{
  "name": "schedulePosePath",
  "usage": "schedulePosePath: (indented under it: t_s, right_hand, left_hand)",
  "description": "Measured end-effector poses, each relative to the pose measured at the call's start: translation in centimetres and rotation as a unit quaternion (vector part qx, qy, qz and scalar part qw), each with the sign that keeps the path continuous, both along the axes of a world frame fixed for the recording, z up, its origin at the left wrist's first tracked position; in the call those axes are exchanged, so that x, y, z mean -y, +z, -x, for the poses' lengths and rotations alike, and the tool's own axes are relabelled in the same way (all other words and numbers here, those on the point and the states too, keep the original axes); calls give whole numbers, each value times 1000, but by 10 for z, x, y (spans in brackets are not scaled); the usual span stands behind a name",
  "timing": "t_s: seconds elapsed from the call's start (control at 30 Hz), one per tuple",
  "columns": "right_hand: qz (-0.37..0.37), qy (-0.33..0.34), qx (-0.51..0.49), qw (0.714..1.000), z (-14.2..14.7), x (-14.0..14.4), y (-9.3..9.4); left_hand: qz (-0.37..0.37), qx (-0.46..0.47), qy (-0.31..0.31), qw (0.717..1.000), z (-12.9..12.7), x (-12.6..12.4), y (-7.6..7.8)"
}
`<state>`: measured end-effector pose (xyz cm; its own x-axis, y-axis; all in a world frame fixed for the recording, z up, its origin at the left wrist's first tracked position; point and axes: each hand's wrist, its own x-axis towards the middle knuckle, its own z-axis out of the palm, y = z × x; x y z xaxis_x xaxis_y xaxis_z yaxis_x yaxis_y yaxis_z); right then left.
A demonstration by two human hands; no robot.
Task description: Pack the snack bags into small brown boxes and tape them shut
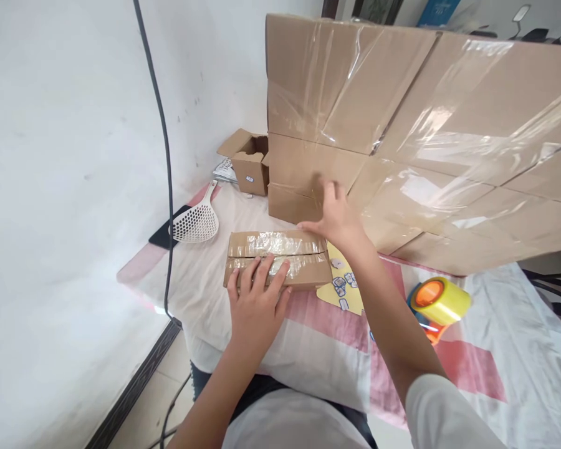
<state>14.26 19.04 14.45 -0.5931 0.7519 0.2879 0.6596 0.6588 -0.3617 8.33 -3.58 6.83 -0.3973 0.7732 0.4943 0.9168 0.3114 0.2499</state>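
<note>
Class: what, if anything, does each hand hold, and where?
Neither hand grips anything. Left hand lies flat on the taped box; right hand touches its far right corner.

I see a white perforated plastic scoop [195, 222] lying by the wall, partly on a flat black pad [161, 237]. Behind it stands a small open brown cardboard carton [247, 163]. A roll of yellow tape in an orange dispenser [437, 304] rests on the pink-and-white cloth [486, 368].

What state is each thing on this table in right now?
Flat taped box: shut, lying flat, left hand pressing it.
Small carton: flaps open.
Big wrapped boxes: shut, right hand touching.
Tape roll: lying on the cloth.
Slotted scoop: lying untouched.
</note>
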Motion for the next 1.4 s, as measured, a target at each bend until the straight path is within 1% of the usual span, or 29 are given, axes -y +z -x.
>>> schedulePosePath:
  t_s: [0.07, 0.1, 0.17, 0.23, 0.3, 0.4, 0.47, 0.6, 0.67, 0.77, 0.83, 0.87, 0.93, 0.97, 1.0, 1.03, 1.07, 1.1, 1.17, 1.27, 1.33, 1.4]
  right_hand:
    - [7, -43, -52, 998, -13, -7, -4]
    - [18, -51, -71, 996, -24, -9, -9]
    - [46, -47, -86, 994, -53, -10, -23]
    - [72, -42, -72, 994, -86, -9, -43]
    - [102, -53, -47, 992, -118, -6, -63]
    - [137, -69, -19, 988, -150, -4, -88]
    - [146, -67, -15, 987, -158, -2, -100]
    - [164, -35, -21, 986, -158, 3, -113]
    - [179, 3, -4, 984, -158, 8, -116]
    - [188, 71, 50, 978, -162, 15, -119]
    - [178, 97, 80, 976, -165, 18, -119]
    - [170, 102, 90, 976, -165, 19, -120]
    - [152, 108, 95, 978, -164, 19, -122]
    - [145, 111, 94, 979, -163, 19, -122]
    - [140, 112, 93, 979, -162, 18, -123]
    - [136, 112, 90, 980, -161, 17, -124]
    - [133, 111, 87, 981, -160, 17, -124]
    - [132, 111, 85, 981, -160, 16, -125]
    - [128, 104, 80, 983, -161, 15, -126]
    - [113, 84, 65, 988, -163, 12, -130]
    - [110, 73, 49, 990, -163, 10, -134]
    - [114, 60, 35, 991, -164, 8, -139]
  left_hand:
    - [15, 4, -2, 1000, -1, 1, 7]
    - [25, 5, -2, 1000, -1, 0, 11]
    - [44, 1, -3, 999, 1, -4, 18]
    - [50, -7, -4, 999, 4, -9, 21]
    - [44, -11, -9, 999, 8, -13, 22]
    - [42, 0, -42, 998, 12, -16, 22]
    - [50, 10, -64, 997, 13, -16, 23]
    - [68, 4, -68, 995, 17, -20, 25]
    - [72, -8, -70, 995, 20, -24, 26]
    - [62, -27, -74, 995, 24, -27, 24]
    - [20, -41, -85, 995, 25, -23, 19]
    - [-18, -45, -92, 995, 25, -19, 15]
    - [-110, -39, -113, 987, 18, -8, 4]
    - [-145, -26, -130, 981, 12, -2, -3]
    - [-161, -8, -149, 976, 4, 2, -10]
    - [-155, 14, -171, 973, -5, 5, -18]
    - [-125, 37, -195, 972, -16, 4, -25]
    - [-81, 59, -216, 971, -28, 1, -32]
    - [3, 88, -243, 966, -51, -14, -45]
    - [95, 93, -246, 960, -77, -47, -58]
    - [150, 83, -236, 956, -86, -65, -63]
    - [179, 72, -231, 954, -89, -77, -65]
